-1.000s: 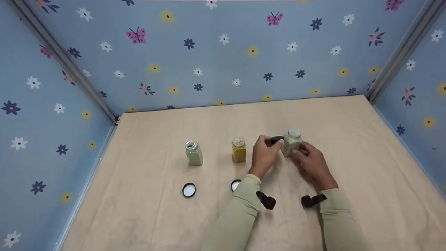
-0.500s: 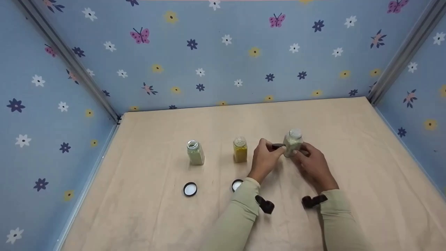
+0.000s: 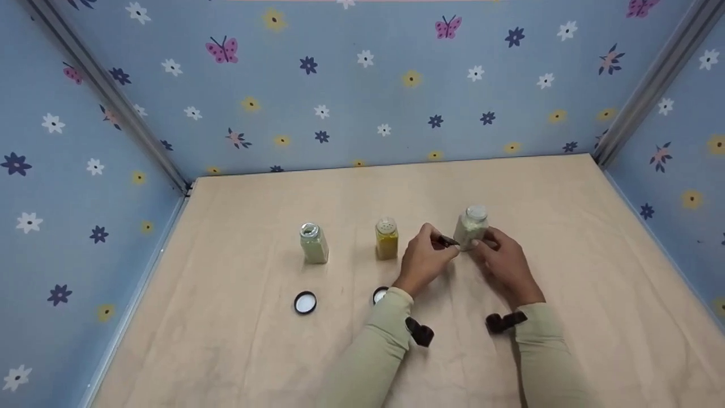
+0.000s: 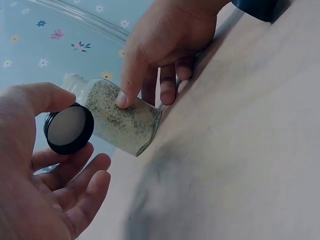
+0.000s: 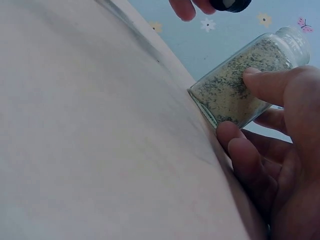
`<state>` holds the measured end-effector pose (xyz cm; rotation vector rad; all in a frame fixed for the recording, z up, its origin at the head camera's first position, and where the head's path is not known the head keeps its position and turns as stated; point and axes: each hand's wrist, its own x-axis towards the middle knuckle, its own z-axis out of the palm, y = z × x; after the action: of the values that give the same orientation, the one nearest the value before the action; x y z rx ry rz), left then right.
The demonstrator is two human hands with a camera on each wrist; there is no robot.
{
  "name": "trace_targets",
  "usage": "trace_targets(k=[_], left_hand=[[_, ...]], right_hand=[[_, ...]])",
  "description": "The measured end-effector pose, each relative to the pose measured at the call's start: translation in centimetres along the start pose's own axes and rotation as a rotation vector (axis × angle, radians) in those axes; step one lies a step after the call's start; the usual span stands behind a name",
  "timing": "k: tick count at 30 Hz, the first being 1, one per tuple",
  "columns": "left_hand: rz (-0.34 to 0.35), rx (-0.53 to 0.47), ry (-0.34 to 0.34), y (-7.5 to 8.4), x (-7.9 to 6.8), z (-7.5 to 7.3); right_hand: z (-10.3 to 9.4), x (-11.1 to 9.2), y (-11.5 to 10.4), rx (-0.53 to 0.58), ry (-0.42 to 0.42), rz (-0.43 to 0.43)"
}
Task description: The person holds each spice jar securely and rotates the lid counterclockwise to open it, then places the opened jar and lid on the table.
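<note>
My right hand (image 3: 510, 266) grips a square glass spice jar (image 5: 240, 80) by its lower body, thumb on the near face. Pale seasoning with dark green flecks fills it, and a whitish top covers its mouth. Just left of the jar, my left hand (image 3: 425, 260) pinches a black screw lid (image 4: 69, 129) between thumb and fingers. The lid is tilted, its white inner face showing in the left wrist view, apart from the jar's neck. Only the lid and a few left fingertips (image 5: 184, 9) show at the top of the right wrist view.
A shaker jar of yellow spice (image 3: 387, 241) stands left of my left hand; farther left is an uncapped jar of pale green contents (image 3: 314, 245). A black-rimmed lid (image 3: 305, 302) lies in front of that jar. Another lid (image 3: 380, 294) is partly hidden by my left sleeve. Patterned walls (image 3: 362, 85) enclose the table.
My left hand has lowered slightly and turned the lid, which now sits lower beside the jar. The right hand keeps its hold on the jar. The head view has shifted a little.
</note>
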<state>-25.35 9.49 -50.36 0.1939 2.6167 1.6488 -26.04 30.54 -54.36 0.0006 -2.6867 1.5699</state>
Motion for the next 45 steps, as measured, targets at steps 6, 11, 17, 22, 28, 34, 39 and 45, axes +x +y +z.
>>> trace_targets(k=[6,11,17,22,28,34,39,45], left_hand=[[0.028,0.164,-0.056,-0.2,-0.1,-0.3],[0.051,0.23,-0.057,-0.5,-0.4,-1.0],[0.09,0.233,-0.045,-0.4,-0.6,-1.9],[0.094,0.248,-0.034,-0.3,-1.1,-2.0],[0.089,0.266,-0.04,-0.5,-1.7,-1.6],[0.061,0.256,-0.038,-0.8,-2.0,-1.2],[0.075,0.244,-0.017,-0.7,-2.1,-1.2],[0.099,0.225,-0.028,-0.7,-2.6,-0.6]], right_hand=[[0.0,-0.1,0.0,0.0,0.004,0.016],[0.1,-0.3,-0.1,0.011,-0.007,0.039],[0.2,0.0,-0.4,0.005,-0.005,0.033],[0.2,0.0,-0.5,0.0,-0.006,0.015],[0.1,-0.3,-0.2,0.004,-0.002,0.032],[0.3,-0.3,-0.2,0.001,-0.006,0.026],[0.4,-0.2,-0.4,0.017,0.008,0.019],[0.3,-0.2,-0.3,0.015,0.006,0.025]])
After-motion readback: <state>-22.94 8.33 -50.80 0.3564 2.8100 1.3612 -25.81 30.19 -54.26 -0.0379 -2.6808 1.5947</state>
